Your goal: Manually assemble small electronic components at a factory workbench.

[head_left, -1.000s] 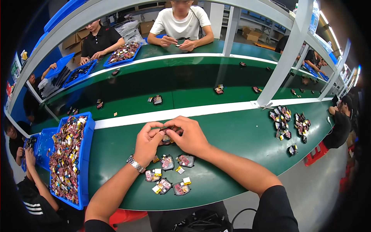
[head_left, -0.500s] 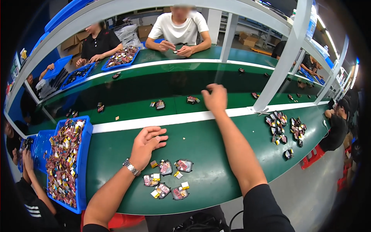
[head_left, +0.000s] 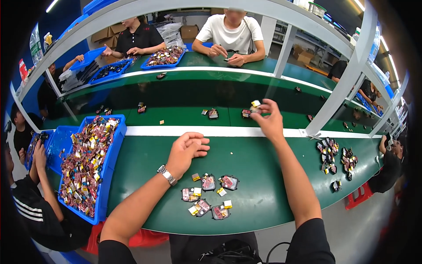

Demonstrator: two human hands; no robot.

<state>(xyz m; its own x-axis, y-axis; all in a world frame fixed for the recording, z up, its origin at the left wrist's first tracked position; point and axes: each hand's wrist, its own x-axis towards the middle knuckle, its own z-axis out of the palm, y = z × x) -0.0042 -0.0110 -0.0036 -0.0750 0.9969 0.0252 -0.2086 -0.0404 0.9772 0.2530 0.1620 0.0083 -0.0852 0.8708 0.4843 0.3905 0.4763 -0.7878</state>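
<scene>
Pinching a small unit (head_left: 255,104) between thumb and fingertips, the right hand (head_left: 269,118) is over the green belt (head_left: 182,112), near its close edge; a yellow-and-white piece shows on the unit. Just left of it a dark case (head_left: 246,113) lies on the belt, and farther left along that edge lies a second dark case (head_left: 213,114). The left hand (head_left: 189,150) is near the far edge of the workbench (head_left: 263,185), its fingers loosely curled and apart from the thumb, a metal watch (head_left: 167,174) around the wrist. Toward the workbench's near edge lie five clear-and-black cases (head_left: 229,182) with pink parts, yellow pieces (head_left: 221,192) on or beside them. A blue tray (head_left: 111,167), heaped with small mixed parts (head_left: 85,171), stands at the left end. Toward the right end lie two clusters of dark cases (head_left: 327,154). Beyond the belt's far edge sits a person in a white shirt (head_left: 233,33)
</scene>
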